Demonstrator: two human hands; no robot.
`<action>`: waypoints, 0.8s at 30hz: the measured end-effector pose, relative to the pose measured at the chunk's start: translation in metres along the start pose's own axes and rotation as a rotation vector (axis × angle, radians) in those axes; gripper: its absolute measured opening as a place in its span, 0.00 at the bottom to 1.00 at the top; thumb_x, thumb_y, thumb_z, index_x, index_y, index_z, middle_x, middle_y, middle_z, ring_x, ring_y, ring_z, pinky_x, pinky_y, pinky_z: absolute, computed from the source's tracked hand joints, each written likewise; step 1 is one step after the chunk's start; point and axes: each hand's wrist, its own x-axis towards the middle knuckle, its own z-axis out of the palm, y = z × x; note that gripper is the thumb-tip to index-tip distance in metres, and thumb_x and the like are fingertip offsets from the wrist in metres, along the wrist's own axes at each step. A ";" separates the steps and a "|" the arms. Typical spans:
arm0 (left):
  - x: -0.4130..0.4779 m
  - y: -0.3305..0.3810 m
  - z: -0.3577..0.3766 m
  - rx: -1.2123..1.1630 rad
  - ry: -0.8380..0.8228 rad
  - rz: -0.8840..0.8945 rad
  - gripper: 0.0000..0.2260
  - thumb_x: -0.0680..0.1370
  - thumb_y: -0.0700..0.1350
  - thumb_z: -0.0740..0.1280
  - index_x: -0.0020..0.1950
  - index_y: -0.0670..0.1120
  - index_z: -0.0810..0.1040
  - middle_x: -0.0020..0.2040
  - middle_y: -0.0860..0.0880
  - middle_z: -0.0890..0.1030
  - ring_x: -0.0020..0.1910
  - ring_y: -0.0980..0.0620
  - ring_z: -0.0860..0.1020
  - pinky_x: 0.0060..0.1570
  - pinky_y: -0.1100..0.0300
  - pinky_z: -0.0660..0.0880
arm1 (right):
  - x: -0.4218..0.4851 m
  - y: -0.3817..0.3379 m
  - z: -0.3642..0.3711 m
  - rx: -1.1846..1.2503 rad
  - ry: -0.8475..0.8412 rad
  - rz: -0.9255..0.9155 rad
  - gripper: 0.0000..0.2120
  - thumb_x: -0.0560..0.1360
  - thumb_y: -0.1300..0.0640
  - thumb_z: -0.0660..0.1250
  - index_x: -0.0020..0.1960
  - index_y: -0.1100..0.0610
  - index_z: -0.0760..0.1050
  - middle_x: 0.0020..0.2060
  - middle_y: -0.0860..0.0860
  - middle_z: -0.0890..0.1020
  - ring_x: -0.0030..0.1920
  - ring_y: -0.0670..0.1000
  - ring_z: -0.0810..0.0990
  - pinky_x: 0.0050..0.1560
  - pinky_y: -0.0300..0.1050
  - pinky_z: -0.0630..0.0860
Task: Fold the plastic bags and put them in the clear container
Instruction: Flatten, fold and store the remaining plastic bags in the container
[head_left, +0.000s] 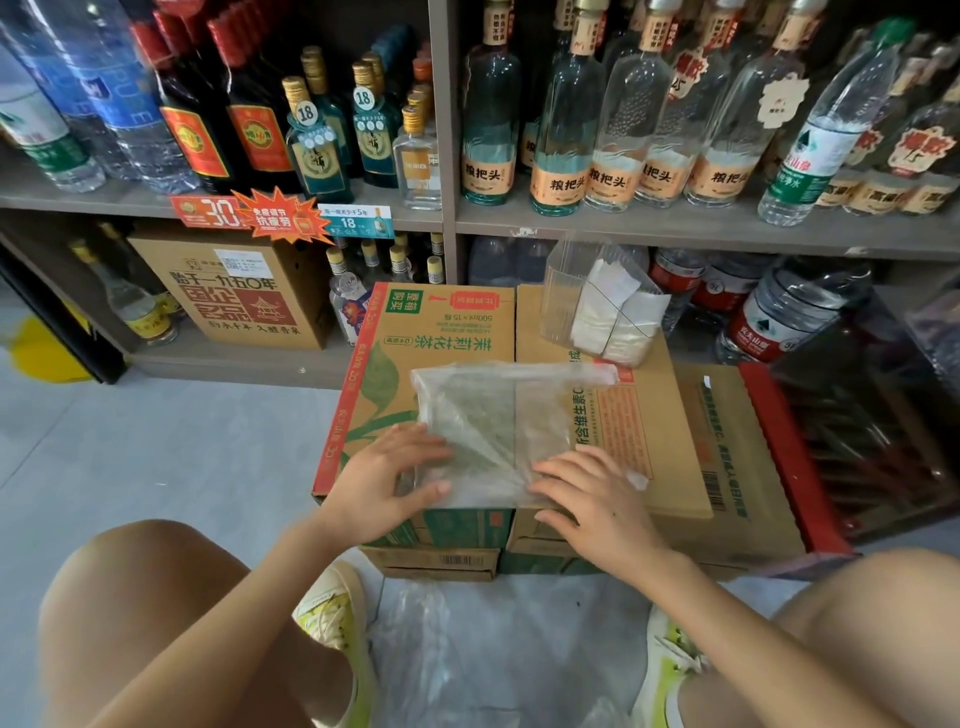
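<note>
Flattening plastic bag (498, 426) on cardboard box (384, 353) | bag is pressed at near edge by left hand (379, 483) & right hand (597, 499), fingers spread flat | film judged thin, light, slippery: to be held at corners | clear container (571, 291) is seen behind bag, R side.

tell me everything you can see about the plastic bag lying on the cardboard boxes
The plastic bag is clear, thin and wrinkled, so the green box print shows through. It lies flat as a rough rectangle across two cardboard boxes, with creases fanning from its near edge. The left hand rests on its near left side; the right hand presses its near right corner.
</note>
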 end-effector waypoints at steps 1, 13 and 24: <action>-0.004 0.000 0.002 0.001 -0.018 0.003 0.35 0.72 0.75 0.54 0.65 0.51 0.77 0.65 0.58 0.74 0.71 0.59 0.64 0.74 0.55 0.56 | -0.002 -0.002 -0.001 0.031 0.035 0.003 0.10 0.68 0.52 0.76 0.48 0.51 0.83 0.48 0.44 0.83 0.50 0.46 0.79 0.63 0.46 0.64; 0.001 0.014 -0.017 -0.412 -0.011 -0.289 0.31 0.63 0.76 0.64 0.60 0.61 0.74 0.61 0.58 0.78 0.63 0.58 0.74 0.65 0.53 0.71 | 0.059 0.007 -0.052 0.523 -0.203 0.493 0.06 0.76 0.53 0.67 0.44 0.43 0.77 0.44 0.37 0.80 0.51 0.40 0.78 0.61 0.46 0.73; 0.038 0.014 -0.012 -0.261 0.267 -0.525 0.15 0.83 0.51 0.58 0.61 0.46 0.78 0.51 0.48 0.83 0.52 0.49 0.79 0.48 0.58 0.71 | 0.130 0.033 -0.033 0.305 -0.221 0.465 0.07 0.77 0.49 0.65 0.50 0.48 0.81 0.52 0.44 0.82 0.56 0.47 0.76 0.63 0.47 0.65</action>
